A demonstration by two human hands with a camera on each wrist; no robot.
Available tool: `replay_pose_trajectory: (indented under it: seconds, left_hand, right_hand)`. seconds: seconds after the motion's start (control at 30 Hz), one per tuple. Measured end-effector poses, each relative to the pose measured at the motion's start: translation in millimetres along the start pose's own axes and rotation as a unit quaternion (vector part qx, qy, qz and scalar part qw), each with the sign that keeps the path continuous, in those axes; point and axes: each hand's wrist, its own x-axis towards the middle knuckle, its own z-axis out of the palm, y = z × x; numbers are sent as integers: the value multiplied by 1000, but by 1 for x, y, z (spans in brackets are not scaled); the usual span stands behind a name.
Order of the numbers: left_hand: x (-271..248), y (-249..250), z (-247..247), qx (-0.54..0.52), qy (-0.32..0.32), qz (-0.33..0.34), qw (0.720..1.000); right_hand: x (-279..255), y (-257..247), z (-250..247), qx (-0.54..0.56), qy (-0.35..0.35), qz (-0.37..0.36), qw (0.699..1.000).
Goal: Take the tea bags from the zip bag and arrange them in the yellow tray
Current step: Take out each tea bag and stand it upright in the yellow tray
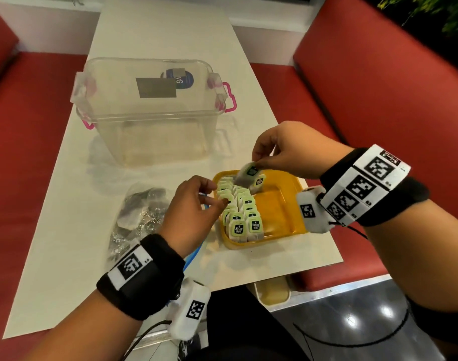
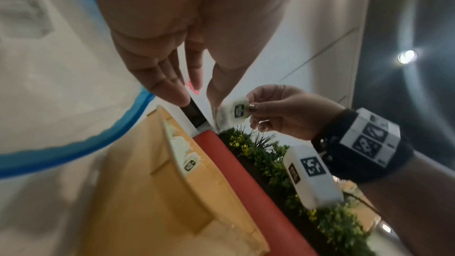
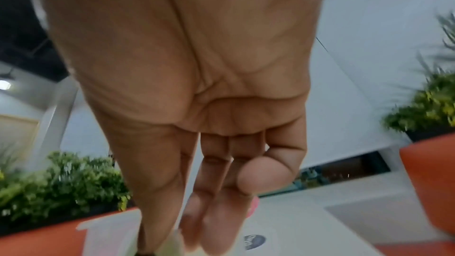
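My left hand is hovering loosely curled and empty beside the yellow tray, zip bag just left. My right hand is pinching a tea bag, dangling over the rows' far end.

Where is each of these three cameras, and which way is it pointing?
Head: worn on the head, looking down at the yellow tray, both hands and wristbands.
Left wrist: looks along the left hand to the right hand pinching a tea bag.
Right wrist: looks along the right palm toward the clear box.
Head and left wrist share tea bag and tray.
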Motion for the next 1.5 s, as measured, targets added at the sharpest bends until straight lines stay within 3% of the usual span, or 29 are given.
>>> replay_pose_trajectory:
  seconds: [0.17, 0.33, 0.8, 1.07, 1.23, 1.37, 1.5]
  left_hand:
    - [-2, -11, 5, 118, -32, 3, 993]
    - [-3, -14, 8, 86, -58, -56, 993]
    - [-6, -14, 10, 47, -48, -67, 995]
    - [-17, -3, 3, 101, -60, -38, 992]
    - [-31, 15, -38, 70, -5, 18, 997]
    - [-35, 2, -84, 90, 84, -2, 992]
    - [-48, -30, -122, 177, 122, -36, 976]
  right_hand:
    - [15, 21, 14, -175, -64, 64, 980]
    - [34, 30, 42, -191, -110, 96, 971]
    - [44, 32, 65, -241, -91, 93, 962]
    - [22, 17, 40, -158, -21, 82, 984]
    - [-1, -26, 36, -58, 5, 7, 998]
    - [-7, -68, 55, -52, -51, -41, 997]
    - [-10, -99, 88, -69, -111, -95, 987]
